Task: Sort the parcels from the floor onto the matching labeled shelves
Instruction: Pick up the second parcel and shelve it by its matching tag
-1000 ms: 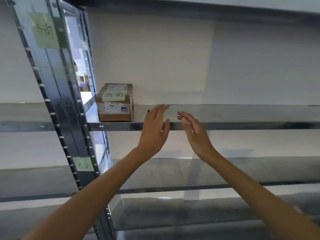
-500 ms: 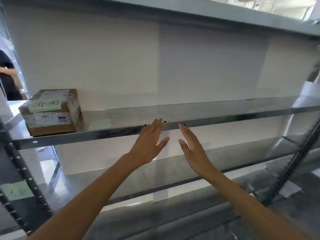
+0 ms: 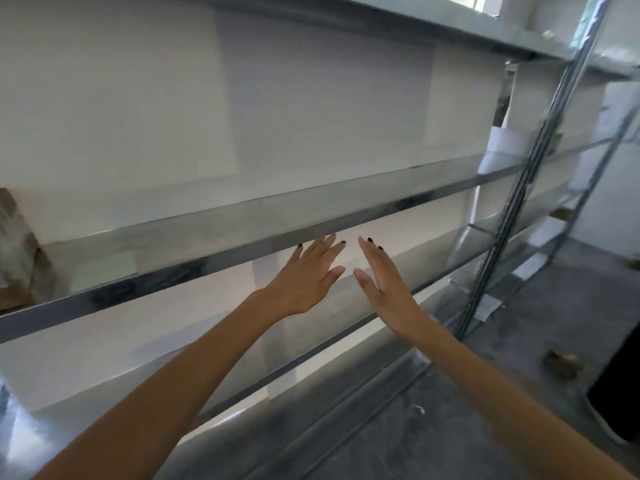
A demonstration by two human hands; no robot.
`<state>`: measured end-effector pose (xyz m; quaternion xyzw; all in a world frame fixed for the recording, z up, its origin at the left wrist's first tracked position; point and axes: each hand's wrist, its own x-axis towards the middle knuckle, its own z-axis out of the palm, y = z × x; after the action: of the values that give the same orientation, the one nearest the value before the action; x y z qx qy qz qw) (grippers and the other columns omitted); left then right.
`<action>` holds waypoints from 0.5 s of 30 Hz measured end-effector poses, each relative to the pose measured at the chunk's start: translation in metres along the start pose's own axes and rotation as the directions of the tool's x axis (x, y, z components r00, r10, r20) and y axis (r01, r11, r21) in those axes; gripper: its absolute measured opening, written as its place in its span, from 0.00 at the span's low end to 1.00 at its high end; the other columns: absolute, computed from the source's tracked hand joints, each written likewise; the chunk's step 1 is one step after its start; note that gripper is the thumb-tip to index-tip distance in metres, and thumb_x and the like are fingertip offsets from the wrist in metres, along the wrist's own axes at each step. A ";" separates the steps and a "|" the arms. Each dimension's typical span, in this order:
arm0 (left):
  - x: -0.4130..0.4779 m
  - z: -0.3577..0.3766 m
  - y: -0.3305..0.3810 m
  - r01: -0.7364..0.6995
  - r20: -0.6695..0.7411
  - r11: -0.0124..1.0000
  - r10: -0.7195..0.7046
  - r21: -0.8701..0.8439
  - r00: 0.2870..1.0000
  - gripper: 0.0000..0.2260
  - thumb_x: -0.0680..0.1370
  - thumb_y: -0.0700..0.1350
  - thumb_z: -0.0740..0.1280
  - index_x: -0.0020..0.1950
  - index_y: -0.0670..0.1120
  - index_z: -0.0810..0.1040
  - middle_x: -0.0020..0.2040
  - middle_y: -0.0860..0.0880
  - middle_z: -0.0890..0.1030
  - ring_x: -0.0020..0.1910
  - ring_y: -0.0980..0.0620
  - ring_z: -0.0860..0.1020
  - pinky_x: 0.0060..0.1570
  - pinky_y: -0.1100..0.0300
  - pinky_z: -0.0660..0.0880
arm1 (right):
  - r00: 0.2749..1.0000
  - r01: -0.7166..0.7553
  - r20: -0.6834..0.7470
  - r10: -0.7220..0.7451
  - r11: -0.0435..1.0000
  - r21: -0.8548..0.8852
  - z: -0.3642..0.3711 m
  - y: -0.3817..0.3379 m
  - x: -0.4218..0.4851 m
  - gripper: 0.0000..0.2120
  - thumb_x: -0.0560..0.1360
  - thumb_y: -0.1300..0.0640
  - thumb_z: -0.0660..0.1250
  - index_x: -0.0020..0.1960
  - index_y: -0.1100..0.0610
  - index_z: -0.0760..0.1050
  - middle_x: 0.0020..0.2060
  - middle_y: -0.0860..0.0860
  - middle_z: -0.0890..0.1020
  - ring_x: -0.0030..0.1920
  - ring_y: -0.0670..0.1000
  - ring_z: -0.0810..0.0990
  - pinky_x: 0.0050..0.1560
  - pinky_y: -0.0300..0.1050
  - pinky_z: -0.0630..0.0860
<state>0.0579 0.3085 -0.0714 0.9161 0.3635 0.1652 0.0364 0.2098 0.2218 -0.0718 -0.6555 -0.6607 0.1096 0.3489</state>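
Empty hands swing right from the shelf (image 3: 311, 216).
Left hand (image 3: 308, 275) and right hand (image 3: 384, 282) hang spread, holding nothing; the shelved parcel (image 3: 15, 251), seemingly cardboard, has slid to the frame's left edge.

Blurred brown cardboard parcel (image 3: 15, 251) at far left of bare metal shelf (image 3: 311, 216), partly cropped

head view tilted, near the shelf (image 3: 263, 220)
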 end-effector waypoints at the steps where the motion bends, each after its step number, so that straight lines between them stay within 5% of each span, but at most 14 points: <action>1: 0.003 0.004 0.000 -0.023 0.023 1.000 0.023 -0.020 0.999 0.25 0.81 0.57 0.45 0.77 0.52 0.49 0.79 0.51 0.48 0.78 0.52 0.46 0.75 0.51 0.44 | 0.999 -0.017 -0.028 0.018 1.000 0.024 -0.004 0.003 -0.003 0.26 0.81 0.49 0.51 0.77 0.48 0.48 0.77 0.46 0.50 0.77 0.48 0.48 0.77 0.52 0.48; 9: 0.046 0.044 0.029 -0.169 0.110 0.980 0.180 -0.102 0.978 0.26 0.81 0.59 0.45 0.77 0.53 0.45 0.79 0.53 0.46 0.77 0.55 0.43 0.74 0.52 0.42 | 0.977 -0.114 -0.172 0.126 0.990 0.082 -0.035 0.049 -0.022 0.24 0.82 0.54 0.51 0.77 0.53 0.53 0.76 0.50 0.58 0.76 0.50 0.54 0.76 0.52 0.53; 15: 0.095 0.073 0.079 -0.255 0.172 0.946 0.291 -0.201 0.941 0.25 0.81 0.57 0.46 0.77 0.54 0.46 0.79 0.54 0.47 0.77 0.56 0.44 0.74 0.50 0.42 | 0.938 -0.203 -0.251 0.237 0.967 0.152 -0.066 0.101 -0.034 0.23 0.82 0.53 0.52 0.76 0.53 0.54 0.73 0.51 0.63 0.72 0.48 0.61 0.67 0.35 0.56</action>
<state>0.1981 0.3192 -0.0996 0.9628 0.2111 0.1074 0.1299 0.3262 0.1806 -0.0952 -0.7113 -0.5218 0.0993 0.4604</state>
